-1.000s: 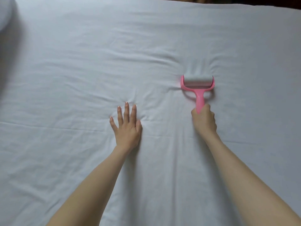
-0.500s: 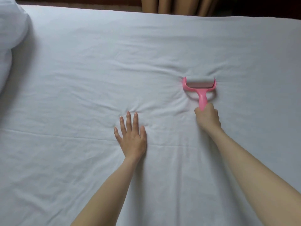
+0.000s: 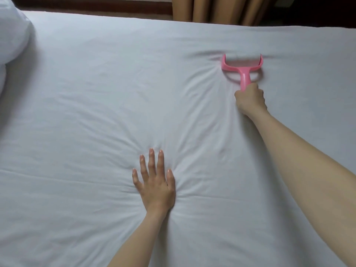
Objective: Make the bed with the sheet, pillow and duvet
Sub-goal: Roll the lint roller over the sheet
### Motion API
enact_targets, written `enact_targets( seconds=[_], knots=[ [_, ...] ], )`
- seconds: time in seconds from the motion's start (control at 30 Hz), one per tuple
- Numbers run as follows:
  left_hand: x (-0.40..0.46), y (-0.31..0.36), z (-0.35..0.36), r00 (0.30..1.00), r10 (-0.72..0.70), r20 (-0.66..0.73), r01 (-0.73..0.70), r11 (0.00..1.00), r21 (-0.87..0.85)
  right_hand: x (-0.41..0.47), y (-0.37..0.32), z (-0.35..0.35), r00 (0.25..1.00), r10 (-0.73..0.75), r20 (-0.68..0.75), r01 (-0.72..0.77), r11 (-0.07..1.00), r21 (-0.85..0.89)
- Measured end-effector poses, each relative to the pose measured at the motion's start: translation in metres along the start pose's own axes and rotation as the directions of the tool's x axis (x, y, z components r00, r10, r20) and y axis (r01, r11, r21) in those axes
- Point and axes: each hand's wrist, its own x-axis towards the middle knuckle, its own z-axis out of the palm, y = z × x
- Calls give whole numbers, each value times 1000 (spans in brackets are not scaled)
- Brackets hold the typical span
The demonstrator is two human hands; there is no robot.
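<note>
A white sheet [image 3: 96,112] covers the whole bed and shows creases fanning out from both hands. My left hand [image 3: 155,185] lies flat on it near the middle, fingers straight and spread, pressing down. Far out to the right, my right hand [image 3: 249,101] grips the handle of a pink lint roller [image 3: 242,69], whose roller head lies on the sheet near the bed's far side. A white pillow [image 3: 13,33] sits at the upper left corner, partly cut off by the frame edge. No duvet is in view.
Beyond the bed's far edge hang tan curtains [image 3: 221,10], with a dark wooden strip [image 3: 92,3] to their left. The sheet stretches wide to the left and toward me.
My right hand has pushed the pink roller farther away across the sheet, toward the far edge. My left hand keeps pressing the sheet. The view has tilted up, showing pillow and curtains.
</note>
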Motion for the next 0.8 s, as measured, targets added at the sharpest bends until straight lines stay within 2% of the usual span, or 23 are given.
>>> enact_targets(
  seconds=[0.13,0.33,0.43,0.57,0.8],
  knots=[
    [0,-1,0,1000,0,5,0,1000,5,-45,24,9,999,27,17,-28,999,29],
    [-1,-2,0,1000,8,-9,-8,1000,10,-135,79,12,994,64,93,-61,998,-30],
    [-1,-2,0,1000,7,-11,-7,1000,6,-151,89,11,993,57,101,-51,997,-65],
    [-2,-2,0,1000,0,-10,0,1000,3,-111,71,7,998,30,60,-27,998,-56],
    [-1,-3,2,1000,4,-14,-4,1000,-6,7,-2,-1,997,-75,18,76,995,-61]
  ],
)
